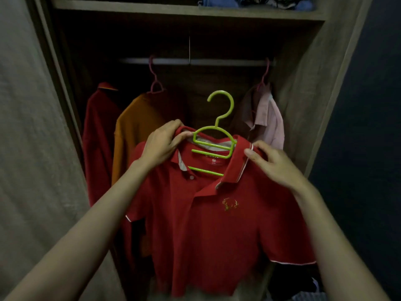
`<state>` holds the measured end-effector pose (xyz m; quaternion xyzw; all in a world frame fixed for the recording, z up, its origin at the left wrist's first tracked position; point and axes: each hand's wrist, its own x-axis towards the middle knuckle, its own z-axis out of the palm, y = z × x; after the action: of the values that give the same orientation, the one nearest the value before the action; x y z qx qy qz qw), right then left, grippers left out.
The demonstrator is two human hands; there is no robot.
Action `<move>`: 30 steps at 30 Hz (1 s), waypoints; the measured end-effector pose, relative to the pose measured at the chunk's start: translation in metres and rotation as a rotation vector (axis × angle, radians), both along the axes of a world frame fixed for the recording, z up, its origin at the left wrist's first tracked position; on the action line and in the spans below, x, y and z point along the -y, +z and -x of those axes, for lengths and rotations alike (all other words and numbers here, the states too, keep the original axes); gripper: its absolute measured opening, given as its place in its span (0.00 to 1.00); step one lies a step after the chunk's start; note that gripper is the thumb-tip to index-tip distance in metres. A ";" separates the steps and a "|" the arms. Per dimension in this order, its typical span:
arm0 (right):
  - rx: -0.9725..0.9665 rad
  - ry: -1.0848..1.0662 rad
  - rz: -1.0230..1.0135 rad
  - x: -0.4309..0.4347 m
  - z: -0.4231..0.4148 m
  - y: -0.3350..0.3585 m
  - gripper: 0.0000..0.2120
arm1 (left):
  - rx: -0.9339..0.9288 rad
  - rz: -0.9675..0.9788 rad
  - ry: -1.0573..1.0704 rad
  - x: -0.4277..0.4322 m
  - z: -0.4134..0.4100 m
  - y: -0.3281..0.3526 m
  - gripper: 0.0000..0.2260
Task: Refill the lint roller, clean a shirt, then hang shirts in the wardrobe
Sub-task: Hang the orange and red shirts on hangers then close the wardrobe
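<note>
A red polo shirt [208, 224] with a gold antler emblem hangs on a lime-green hanger [217, 135] in front of the open wardrobe. My left hand [161, 144] pinches the shirt's collar at the left shoulder, beside the hanger's bar. My right hand [273, 161] grips the white-edged collar on the right side. The hanger's hook points up, well below the wardrobe rail [195, 61] and apart from it.
On the rail hang a dark red shirt [97, 131], an orange shirt [134, 131] on a pink hanger [155, 83], and a pink shirt [267, 118] on the right. Folded clothes [256, 2] lie on the upper shelf. A gap shows on the rail between the orange and pink shirts.
</note>
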<state>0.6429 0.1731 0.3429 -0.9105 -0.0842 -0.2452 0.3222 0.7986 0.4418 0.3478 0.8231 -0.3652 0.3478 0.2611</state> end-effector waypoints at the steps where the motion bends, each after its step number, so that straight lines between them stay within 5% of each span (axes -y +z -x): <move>1: -0.050 0.062 -0.050 0.007 0.006 0.003 0.12 | -0.020 0.024 -0.016 -0.001 -0.003 0.001 0.19; 9: -0.015 0.016 -0.368 0.030 0.038 -0.001 0.07 | -0.087 0.020 -0.070 0.002 0.000 0.008 0.19; 18: 0.099 -0.189 -0.767 0.011 0.024 -0.013 0.06 | 0.458 0.360 0.494 -0.093 0.028 0.004 0.21; 30: 0.301 -0.280 -0.855 -0.101 -0.120 0.011 0.07 | 0.349 0.370 0.672 -0.166 -0.006 0.000 0.30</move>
<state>0.7625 0.2736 0.3541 -0.6531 0.1021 -0.4283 0.6161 0.8047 0.6077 0.3475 0.7644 -0.0466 0.6076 0.2105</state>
